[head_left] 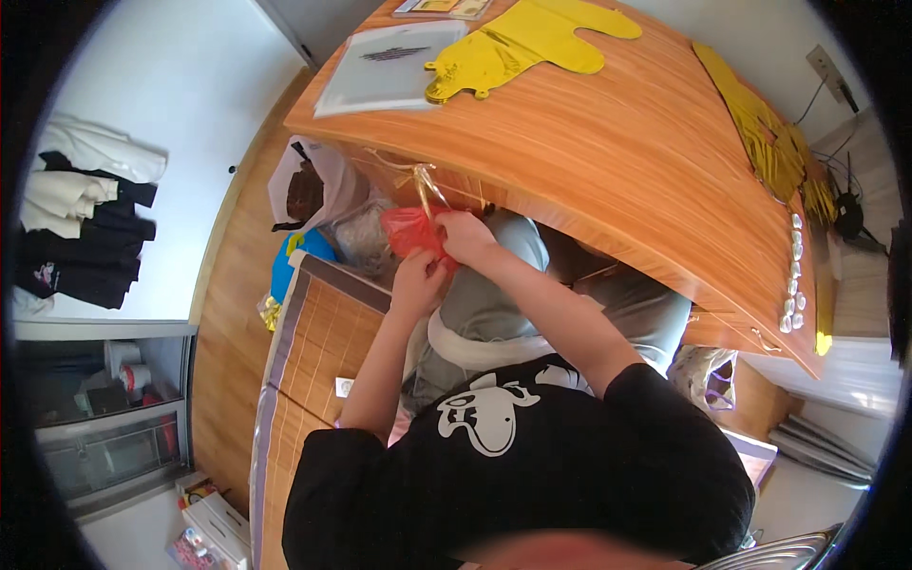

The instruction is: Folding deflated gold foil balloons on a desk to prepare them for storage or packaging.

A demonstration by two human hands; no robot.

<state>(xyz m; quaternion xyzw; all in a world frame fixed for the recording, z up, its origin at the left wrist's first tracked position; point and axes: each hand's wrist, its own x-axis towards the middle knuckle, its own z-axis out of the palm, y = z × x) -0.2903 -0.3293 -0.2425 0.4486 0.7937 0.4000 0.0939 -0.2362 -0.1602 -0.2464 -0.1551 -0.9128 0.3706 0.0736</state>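
The left hand (418,275) and right hand (464,237) grip red plastic (403,230) between them, though the exact finger hold is hard to see. A gold strip (424,182) hangs just beyond them, the worktop (608,133) farther out.

- Desk top (655,142): passage runs between the flat yellow foil balloon (532,43) and the crumpled yellow foil (760,138).
- Gold strip (424,185): hangs at the desk front, obstructing the space just beyond the right hand (465,237).
- White bag (347,185) and clear plastic bag (366,239): restrict access forward-left of the left hand (418,278).
- Legs (489,294): limit clearance below the right forearm.
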